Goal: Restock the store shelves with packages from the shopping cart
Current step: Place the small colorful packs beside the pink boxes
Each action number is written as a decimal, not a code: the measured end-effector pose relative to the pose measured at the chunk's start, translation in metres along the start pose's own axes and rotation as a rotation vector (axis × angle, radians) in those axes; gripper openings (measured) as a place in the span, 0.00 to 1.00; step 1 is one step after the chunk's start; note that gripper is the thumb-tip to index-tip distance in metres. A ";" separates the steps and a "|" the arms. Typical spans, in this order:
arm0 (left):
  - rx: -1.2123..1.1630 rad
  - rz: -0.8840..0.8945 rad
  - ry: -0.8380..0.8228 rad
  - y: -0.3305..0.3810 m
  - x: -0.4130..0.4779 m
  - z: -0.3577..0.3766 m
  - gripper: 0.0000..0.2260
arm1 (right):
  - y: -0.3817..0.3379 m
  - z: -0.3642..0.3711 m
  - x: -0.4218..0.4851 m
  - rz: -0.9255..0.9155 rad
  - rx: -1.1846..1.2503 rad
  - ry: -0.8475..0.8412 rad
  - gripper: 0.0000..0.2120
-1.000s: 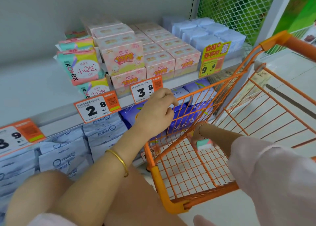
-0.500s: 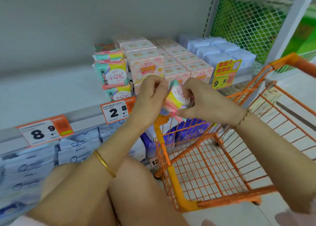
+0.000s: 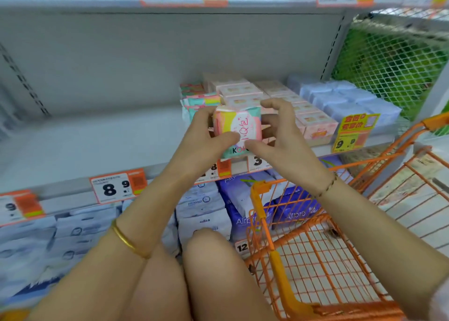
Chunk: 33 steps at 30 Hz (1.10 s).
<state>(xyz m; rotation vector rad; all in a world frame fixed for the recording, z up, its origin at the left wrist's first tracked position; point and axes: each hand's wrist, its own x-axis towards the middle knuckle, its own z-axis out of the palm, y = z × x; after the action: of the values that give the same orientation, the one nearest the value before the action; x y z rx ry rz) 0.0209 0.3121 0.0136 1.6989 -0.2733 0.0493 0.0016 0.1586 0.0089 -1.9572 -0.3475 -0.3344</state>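
We see both hands raised in front of the middle shelf, sharing one small package [image 3: 239,128]. The left hand [image 3: 206,136] grips its left edge, fingers curled behind and thumb across the front. The right hand [image 3: 281,136] grips the right edge the same way. The package is pink, yellow and teal and stands upright in the air, just near of the shelf's front lip. The thumbs cover part of its lettering, so we read only a few letters at the bottom. A gold bangle [image 3: 126,240] sits on the left forearm and a thin cord bracelet [image 3: 328,187] on the right wrist.

Much is blurred. The hands hide the middle of two price tags on the shelf edge, and the frame's top cuts off the tags above. We can read one tag to the left, the 8.9 tag [image 3: 116,187].

The shelf [image 3: 97,145] holds goods only on its right part. There is a stack of teal and pink packs [image 3: 196,102] behind the left hand. Right of it come rows of pink boxes [image 3: 313,121], then pale blue packs [image 3: 349,102] farthest right. The shelf below holds white packs [image 3: 204,209] and purple packs [image 3: 245,199].

The orange wire shopping cart [image 3: 262,213] stands near right, and the frame cuts off its right side. Some of the purple packs show through its wires. Bare knees [image 3: 218,260] fill the near centre.
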 end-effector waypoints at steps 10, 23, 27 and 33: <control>0.104 0.227 0.359 0.018 0.065 -0.064 0.22 | -0.003 0.027 0.048 -0.318 -0.690 0.236 0.15; 0.678 0.209 0.161 -0.023 0.174 -0.071 0.24 | 0.033 0.060 0.074 -0.391 -1.088 0.140 0.14; 0.613 0.107 0.001 -0.026 0.173 -0.066 0.21 | 0.041 0.065 0.074 -0.409 -1.068 0.226 0.14; 0.404 -0.062 -0.049 -0.031 0.170 -0.059 0.16 | 0.044 0.069 0.075 -0.423 -1.058 0.299 0.14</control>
<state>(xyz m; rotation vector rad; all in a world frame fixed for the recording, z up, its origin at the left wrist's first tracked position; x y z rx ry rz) 0.1993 0.3484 0.0241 2.1109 -0.2593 0.0173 0.0927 0.2118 -0.0259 -2.7806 -0.4324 -1.2721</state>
